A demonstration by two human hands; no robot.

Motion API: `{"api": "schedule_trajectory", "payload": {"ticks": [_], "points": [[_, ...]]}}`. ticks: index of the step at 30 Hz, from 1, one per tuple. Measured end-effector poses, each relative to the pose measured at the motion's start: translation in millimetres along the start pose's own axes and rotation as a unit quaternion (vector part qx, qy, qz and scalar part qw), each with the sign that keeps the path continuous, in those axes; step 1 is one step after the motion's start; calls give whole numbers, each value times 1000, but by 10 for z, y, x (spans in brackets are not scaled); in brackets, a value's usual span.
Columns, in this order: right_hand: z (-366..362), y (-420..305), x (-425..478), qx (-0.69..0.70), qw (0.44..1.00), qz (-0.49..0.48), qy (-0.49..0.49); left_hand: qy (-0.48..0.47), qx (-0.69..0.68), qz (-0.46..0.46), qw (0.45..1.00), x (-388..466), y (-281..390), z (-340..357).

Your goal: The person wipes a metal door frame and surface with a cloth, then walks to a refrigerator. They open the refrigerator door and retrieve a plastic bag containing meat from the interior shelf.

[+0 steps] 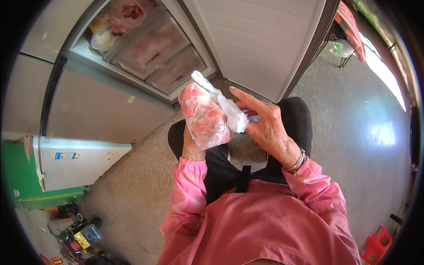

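My left hand [193,147] supports a clear plastic bag of frozen red meat [206,122] from below; most of its fingers are hidden behind the bag. The bag's gathered, whitish plastic neck [228,107] lies along the side facing my right hand [265,124]. That hand's index finger is stretched out past the neck, while its other fingers curl close beside it. A bit of blue plastic [253,117] shows by those fingers. Whether they grip the plastic cannot be made out.
Ahead stands an open freezer compartment with translucent drawers [150,49] and bagged food [122,20] in the top one. Its door [258,43] is swung out to the right. A white appliance [82,162] is at left, a red plastic stool [377,245] at lower right.
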State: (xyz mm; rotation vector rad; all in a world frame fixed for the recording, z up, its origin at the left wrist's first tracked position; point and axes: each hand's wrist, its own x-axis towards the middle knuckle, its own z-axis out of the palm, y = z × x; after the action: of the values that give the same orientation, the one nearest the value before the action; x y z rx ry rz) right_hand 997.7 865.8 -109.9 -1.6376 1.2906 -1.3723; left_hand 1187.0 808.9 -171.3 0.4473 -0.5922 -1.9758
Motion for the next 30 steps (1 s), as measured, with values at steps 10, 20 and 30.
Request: {"api": "schedule_trajectory", "payload": {"ticks": [10, 20, 30], "points": [[-127, -25, 123, -20, 995, -96, 15, -6, 224, 18, 974, -133, -161, 371], [-128, -85, 113, 277, 951, 135, 35, 27, 225, -109, 968, -130, -139, 362], [-246, -59, 49, 319, 934, 158, -11, -11, 258, -49, 965, -177, -200, 306]]}}
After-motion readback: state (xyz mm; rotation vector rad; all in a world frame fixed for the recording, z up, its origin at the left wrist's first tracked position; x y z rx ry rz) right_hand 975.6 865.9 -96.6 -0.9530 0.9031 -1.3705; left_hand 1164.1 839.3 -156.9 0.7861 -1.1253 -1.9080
